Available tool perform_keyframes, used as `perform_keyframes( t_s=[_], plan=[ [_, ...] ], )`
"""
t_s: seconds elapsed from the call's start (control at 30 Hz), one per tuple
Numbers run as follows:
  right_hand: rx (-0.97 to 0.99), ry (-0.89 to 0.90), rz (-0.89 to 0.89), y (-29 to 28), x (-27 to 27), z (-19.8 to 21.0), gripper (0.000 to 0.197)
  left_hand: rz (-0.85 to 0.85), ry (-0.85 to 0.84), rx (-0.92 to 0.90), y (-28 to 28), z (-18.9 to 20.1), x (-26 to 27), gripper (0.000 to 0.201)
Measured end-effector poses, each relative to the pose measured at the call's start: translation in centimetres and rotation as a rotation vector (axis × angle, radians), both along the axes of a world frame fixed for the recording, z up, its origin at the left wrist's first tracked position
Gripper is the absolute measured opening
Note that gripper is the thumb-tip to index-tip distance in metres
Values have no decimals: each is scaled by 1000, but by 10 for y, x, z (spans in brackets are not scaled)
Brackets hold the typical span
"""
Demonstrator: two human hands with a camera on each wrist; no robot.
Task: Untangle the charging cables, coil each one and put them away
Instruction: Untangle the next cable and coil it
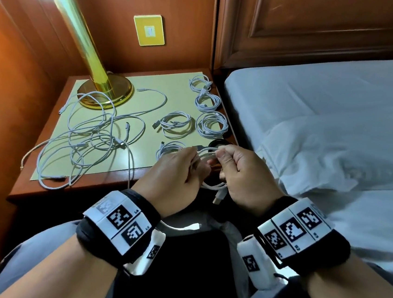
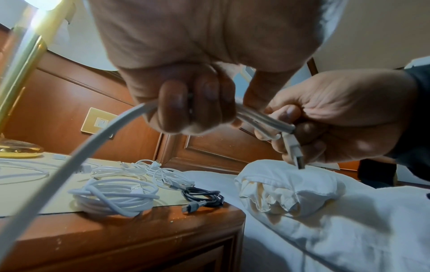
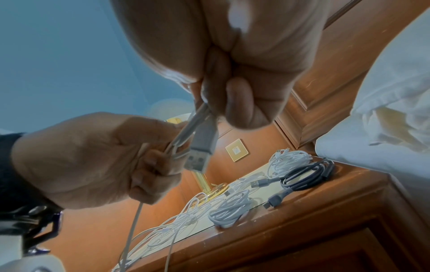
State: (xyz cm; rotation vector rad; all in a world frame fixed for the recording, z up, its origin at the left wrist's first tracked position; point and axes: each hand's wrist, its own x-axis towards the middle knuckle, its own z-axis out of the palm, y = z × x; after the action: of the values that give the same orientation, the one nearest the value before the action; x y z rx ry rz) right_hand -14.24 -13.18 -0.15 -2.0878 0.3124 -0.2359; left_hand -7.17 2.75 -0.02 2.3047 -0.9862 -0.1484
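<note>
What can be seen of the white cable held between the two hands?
The white cable is a thin, smooth, plastic-looking cord partly wound into loops in the air in front of the nightstand. The left hand and the right hand both grip the loops. A USB-A plug with a metal tip hangs below the right hand's fingers. One strand trails down from the left hand toward the tangled cables; its far end cannot be traced.
</note>
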Motion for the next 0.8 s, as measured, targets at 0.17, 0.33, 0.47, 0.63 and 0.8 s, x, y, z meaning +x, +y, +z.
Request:
perform_keyframes(
  t_s=[0.17,0.33,0.47,0.63,0.8],
  plan=[
    [36,26,30,1,1,1,34,-5,57,146,1,3,-2,33],
    [524,239,126,-1,0,13,46,-44,-2,158,6,8,2,29],
    [750,189,68,-9,3,17,42,-2,43,-54,8,14,1,21],
    [857,18,-88,-38,3,25,45,140,-25,-226,27,14,22,8],
    [908,-60,-108,-37,1,27,43,277,-207,-298,35,13,30,17]
  ],
)
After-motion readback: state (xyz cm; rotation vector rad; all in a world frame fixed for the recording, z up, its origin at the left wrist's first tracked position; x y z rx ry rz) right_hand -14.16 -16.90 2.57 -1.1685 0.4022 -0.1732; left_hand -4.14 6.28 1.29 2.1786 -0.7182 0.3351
